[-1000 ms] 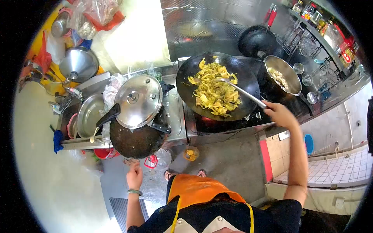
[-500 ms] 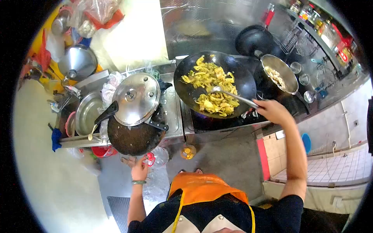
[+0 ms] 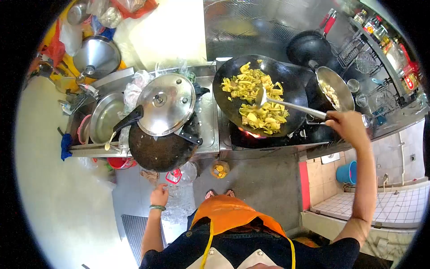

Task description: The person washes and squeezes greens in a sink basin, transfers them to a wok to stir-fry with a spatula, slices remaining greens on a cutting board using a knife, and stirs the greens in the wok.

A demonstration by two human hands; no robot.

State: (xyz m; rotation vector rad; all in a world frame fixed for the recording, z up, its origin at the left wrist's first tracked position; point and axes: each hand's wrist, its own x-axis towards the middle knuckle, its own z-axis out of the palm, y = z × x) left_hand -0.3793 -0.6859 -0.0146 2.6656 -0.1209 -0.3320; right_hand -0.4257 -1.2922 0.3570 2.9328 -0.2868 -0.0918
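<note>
- Head view: the person's right grip point(image 3: 347, 123) is wrapped around the end of a long-handled metal wok ladle point(image 3: 300, 108), out beyond the right rim of a black wok point(image 3: 293, 85).
- Chopped yellow-green vegetables point(image 3: 246, 89) lie inside that wok; the ladle's head is down among them, between an upper heap and a lower one.
- Compared with half a second ago, the right grip sits farther out from the wok and more of the ladle's shaft shows; its head appears tilted more onto its edge.
- Dark bare metal shows at the left between the heaps, so I judge the stirring to be in mid-stroke, with the vegetables parted rather than evenly spread.
- An orange flame point(image 3: 251, 133) shows under the wok's near rim, plainer than half a second ago; heat seems to be on during the stirring.
- Low on the other side is the left grip point(image 3: 159, 195), fingers loosely bent and nothing visible in it; I cannot tell whether it is fully closed. Near it are a clear plastic bottle point(image 3: 190, 172) and a round chopping board point(image 3: 156, 154), partly covered by a pressure-cooker lid point(image 3: 163, 103).
- Right of the wok, a steel pan point(image 3: 342, 85) holds pale pieces.
</note>
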